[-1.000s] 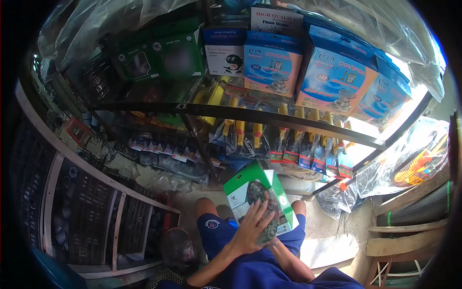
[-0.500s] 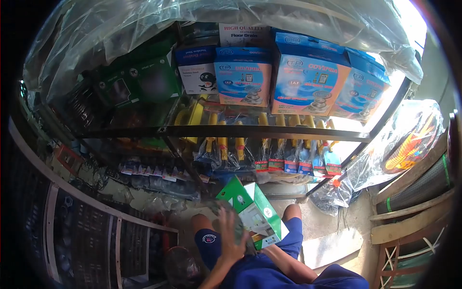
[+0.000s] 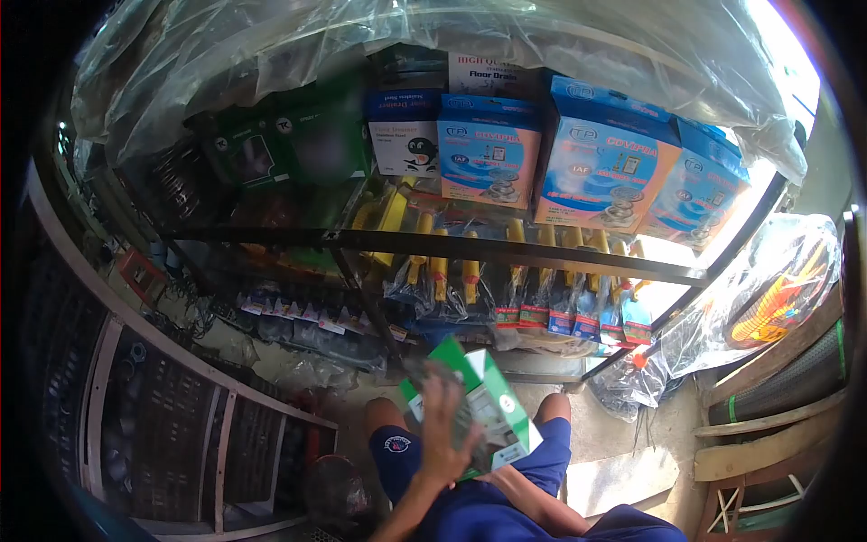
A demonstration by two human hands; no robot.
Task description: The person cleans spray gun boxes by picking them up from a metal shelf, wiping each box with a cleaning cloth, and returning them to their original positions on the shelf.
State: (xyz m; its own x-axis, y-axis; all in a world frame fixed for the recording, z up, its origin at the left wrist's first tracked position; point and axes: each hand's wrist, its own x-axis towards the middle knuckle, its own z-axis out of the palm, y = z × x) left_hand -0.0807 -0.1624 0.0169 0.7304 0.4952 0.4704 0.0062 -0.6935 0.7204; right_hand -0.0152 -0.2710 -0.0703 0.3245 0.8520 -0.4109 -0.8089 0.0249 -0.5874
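The left hand [image 3: 442,423], fingers loosely spread, should sweep the dark patterned cloth [image 3: 463,415] lightly over the green-and-white cardboard box [image 3: 495,417]; I cannot tell the right's fingers.

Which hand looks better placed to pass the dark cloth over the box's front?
Probably the left: the left hand lies over the dark cloth at the green-and-white box. The right forearm reaches beneath the box, its hand hidden, apparently supporting it.

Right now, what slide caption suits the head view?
Left hand holding a dark cloth over a green-and-white cardboard box, before a dark-framed shelf with blue-and-peach boxes.
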